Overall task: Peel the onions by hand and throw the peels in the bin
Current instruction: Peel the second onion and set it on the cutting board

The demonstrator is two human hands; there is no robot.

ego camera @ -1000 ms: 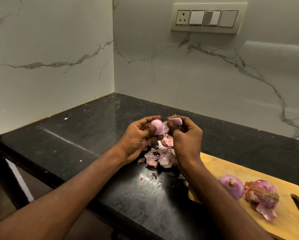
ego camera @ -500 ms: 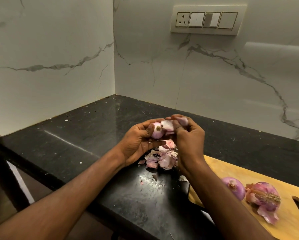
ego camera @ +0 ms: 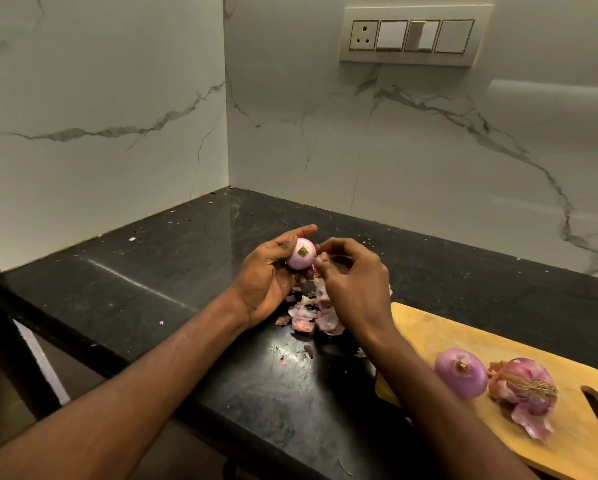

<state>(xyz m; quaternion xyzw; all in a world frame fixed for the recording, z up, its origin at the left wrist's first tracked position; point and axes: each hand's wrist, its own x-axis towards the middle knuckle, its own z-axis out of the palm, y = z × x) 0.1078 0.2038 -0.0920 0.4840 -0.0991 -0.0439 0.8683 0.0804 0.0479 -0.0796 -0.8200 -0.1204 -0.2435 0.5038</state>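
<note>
My left hand (ego camera: 268, 275) cups a small peeled pink onion (ego camera: 301, 253), root end facing me, above the black counter. Just to its right, my right hand (ego camera: 354, 282) has curled fingers pinching a thin strip of peel (ego camera: 320, 268) that hangs down. Under both hands lies a heap of loose pink peels (ego camera: 309, 315) on the counter. On the wooden cutting board (ego camera: 463, 337) at the right sit a peeled purple onion (ego camera: 460, 372) and an onion with dry skin hanging off it (ego camera: 524, 386). No bin is in view.
The black stone counter (ego camera: 169, 271) runs into a corner of white marble walls. A switch and socket plate (ego camera: 411, 36) is on the back wall. The counter's front edge runs along the lower left, with floor below it.
My left hand has turned the onion so its root end faces me. My right hand has pulled away to the right with a strip of peel.
</note>
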